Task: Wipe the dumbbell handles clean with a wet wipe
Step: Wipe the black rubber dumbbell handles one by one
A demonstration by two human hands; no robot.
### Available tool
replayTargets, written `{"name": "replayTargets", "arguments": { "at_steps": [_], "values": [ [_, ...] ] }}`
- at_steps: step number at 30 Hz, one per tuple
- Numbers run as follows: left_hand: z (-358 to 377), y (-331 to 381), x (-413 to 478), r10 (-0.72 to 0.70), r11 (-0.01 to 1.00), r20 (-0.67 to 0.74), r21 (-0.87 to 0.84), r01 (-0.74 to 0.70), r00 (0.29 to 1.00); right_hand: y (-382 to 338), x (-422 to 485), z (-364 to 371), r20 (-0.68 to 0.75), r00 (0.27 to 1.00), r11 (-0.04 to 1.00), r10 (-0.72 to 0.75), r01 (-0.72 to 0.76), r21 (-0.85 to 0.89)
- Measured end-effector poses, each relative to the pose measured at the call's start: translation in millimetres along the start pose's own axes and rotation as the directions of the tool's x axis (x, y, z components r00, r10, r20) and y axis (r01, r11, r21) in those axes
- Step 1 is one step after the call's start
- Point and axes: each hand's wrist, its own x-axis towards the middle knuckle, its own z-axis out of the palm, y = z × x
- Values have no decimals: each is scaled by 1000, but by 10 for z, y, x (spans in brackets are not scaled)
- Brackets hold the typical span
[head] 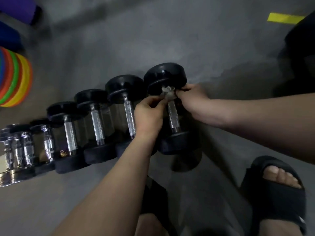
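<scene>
A row of black dumbbells with knurled chrome handles lies on the grey floor. The rightmost and largest dumbbell (166,77) has its handle (173,116) between my hands. A crumpled grey wet wipe (167,93) sits at the top of that handle, just under the far weight head. My left hand (150,113) pinches the wipe from the left. My right hand (194,99) pinches it from the right. The neighbouring dumbbell handle (129,116) runs just left of my left hand.
Several more dumbbells (97,123) continue to the left, ending in small chrome ones (18,147). A stack of coloured cones (15,77) lies at the far left. My foot in a black slide sandal (276,186) stands at the lower right. Yellow floor tape (284,18) marks the upper right.
</scene>
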Motion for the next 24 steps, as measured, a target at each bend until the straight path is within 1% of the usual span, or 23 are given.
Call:
{"name": "replayTargets", "arguments": {
  "at_steps": [2, 5, 7, 8, 11, 14, 18, 20, 22, 23, 24],
  "values": [
    [35, -13, 11, 12, 1000, -15, 22, -11, 1000, 14, -3, -32, 10, 1000, 998, -25, 26, -55],
    [59, 10, 61, -4, 1000, -4, 22, 4, 1000, 13, -118, -101, 86, 988, 989, -130, 136, -58],
    [37, 35, 71, 2, 999, 19, 48, -3, 1000, 17, -195, -99, 126, 978, 981, -167, 177, -76],
    [9, 41, 55, 9, 997, 22, 83, -11, 1000, 33, -189, -71, 127, 978, 980, -168, 180, -90],
    [-127, 33, -36, 23, 980, -24, 198, -18, 999, -29, -172, 29, 83, 991, 982, -103, 114, -147],
    [-236, 21, -89, 18, 960, -67, 279, 1, 998, -55, -150, -20, 144, 987, 952, -64, 104, -288],
    [-294, 66, -107, 31, 931, -39, 365, -15, 999, 1, -237, -236, 285, 958, 833, -37, 187, -521],
    [-305, 81, -124, 42, 913, -23, 406, -29, 999, 40, -316, -342, 403, 915, 752, -9, 272, -600],
    [-315, 67, -157, 57, 898, -9, 437, -48, 998, 43, -393, -406, 512, 856, 648, 77, 347, -678],
    [-321, 57, -182, 67, 890, -1, 452, -60, 998, 30, -423, -420, 530, 841, 613, 108, 363, -701],
    [-329, 44, -209, 77, 881, 7, 467, -71, 997, 20, -439, -418, 523, 844, 598, 119, 360, -716]
  ]
}}
